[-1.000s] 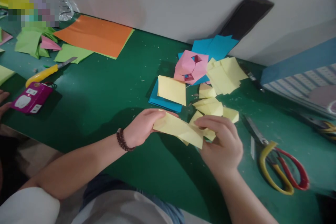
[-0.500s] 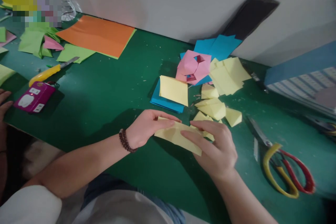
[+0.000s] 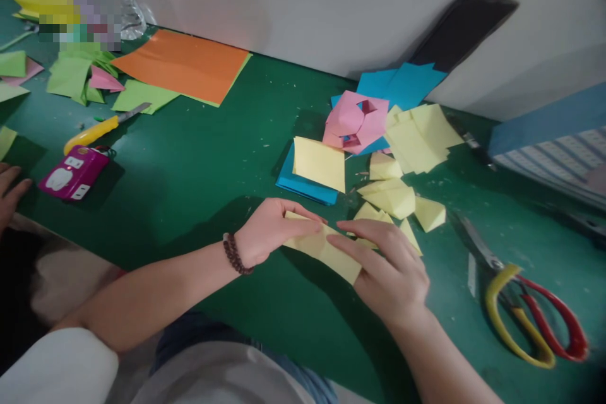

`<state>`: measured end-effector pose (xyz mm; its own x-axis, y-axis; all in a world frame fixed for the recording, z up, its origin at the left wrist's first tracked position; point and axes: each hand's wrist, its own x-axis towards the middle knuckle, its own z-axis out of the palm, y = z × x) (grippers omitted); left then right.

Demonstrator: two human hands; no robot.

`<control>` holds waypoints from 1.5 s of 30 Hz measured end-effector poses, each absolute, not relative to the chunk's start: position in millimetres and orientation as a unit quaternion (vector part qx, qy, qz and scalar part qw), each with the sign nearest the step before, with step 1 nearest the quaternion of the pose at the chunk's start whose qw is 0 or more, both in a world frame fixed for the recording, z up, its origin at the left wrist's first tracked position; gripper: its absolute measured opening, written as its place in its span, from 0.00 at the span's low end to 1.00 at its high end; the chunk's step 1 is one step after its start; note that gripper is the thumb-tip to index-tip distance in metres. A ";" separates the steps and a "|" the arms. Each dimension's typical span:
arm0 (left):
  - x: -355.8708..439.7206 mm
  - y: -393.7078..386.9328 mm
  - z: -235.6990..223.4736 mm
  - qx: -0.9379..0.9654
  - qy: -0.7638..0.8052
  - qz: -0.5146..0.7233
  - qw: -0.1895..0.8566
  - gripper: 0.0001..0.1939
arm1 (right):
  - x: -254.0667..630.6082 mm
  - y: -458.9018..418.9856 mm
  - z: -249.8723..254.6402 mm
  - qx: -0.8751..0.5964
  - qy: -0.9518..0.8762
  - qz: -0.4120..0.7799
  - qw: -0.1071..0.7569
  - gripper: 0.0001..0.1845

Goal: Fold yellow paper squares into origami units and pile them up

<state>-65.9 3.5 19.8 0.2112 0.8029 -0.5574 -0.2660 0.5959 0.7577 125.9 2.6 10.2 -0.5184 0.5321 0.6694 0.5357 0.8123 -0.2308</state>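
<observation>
A folded strip of pale yellow paper (image 3: pixel 315 247) spans my two hands above the green table. My left hand (image 3: pixel 269 230) pinches its left end, thumb on top and fingers behind. At the other end, my right hand (image 3: pixel 391 268) grips the paper between thumb and fingers. Just beyond lie a yellow paper square (image 3: pixel 319 163) on a stack of blue paper (image 3: pixel 303 186) and several folded yellow paper pieces (image 3: pixel 391 197). A pink folded-paper shape (image 3: pixel 350 121) with openings sits behind them, beside loose yellow sheets (image 3: pixel 421 139) and blue sheets (image 3: pixel 402 85).
Scissors (image 3: pixel 502 284) with red and yellow handles lie at right, near a blue box (image 3: pixel 549 120). Toward the left are a purple power socket (image 3: pixel 73 173), a yellow cutter knife (image 3: pixel 97 132), orange paper (image 3: pixel 184 66) and green scraps. Another person's hand (image 3: pixel 10 192) rests at the left edge.
My right hand has shifted its grip inward, its thumb and fingers now closer to my left hand along the yellow strip. The view has turned slightly left.
</observation>
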 end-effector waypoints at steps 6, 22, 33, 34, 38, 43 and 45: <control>-67.2 5.0 19.9 0.209 0.437 0.373 0.791 0.12 | 128.4 1.0 11.6 -0.360 -0.855 -0.018 0.374 0.19; -69.7 6.5 20.1 0.221 0.406 0.315 0.829 0.16 | 135.0 3.4 6.9 -0.372 -0.855 0.040 0.359 0.15; -67.9 4.7 17.2 0.336 0.445 0.312 0.769 0.17 | 137.5 6.2 13.2 -0.313 -0.900 0.032 0.301 0.15; -68.9 4.3 16.2 0.373 0.456 0.308 0.747 0.17 | 137.7 6.0 13.0 -0.312 -0.899 0.038 0.305 0.15; -71.9 3.5 16.0 0.502 0.491 0.254 0.665 0.15 | 138.4 5.0 13.1 -0.319 -0.891 0.071 0.315 0.15; -69.4 3.7 18.4 0.411 0.423 0.251 0.768 0.16 | 139.0 4.3 15.6 -0.346 -0.877 0.107 0.316 0.12; -69.4 3.8 17.4 0.368 0.395 0.259 0.801 0.14 | 138.6 3.6 16.9 -0.369 -0.868 0.119 0.311 0.09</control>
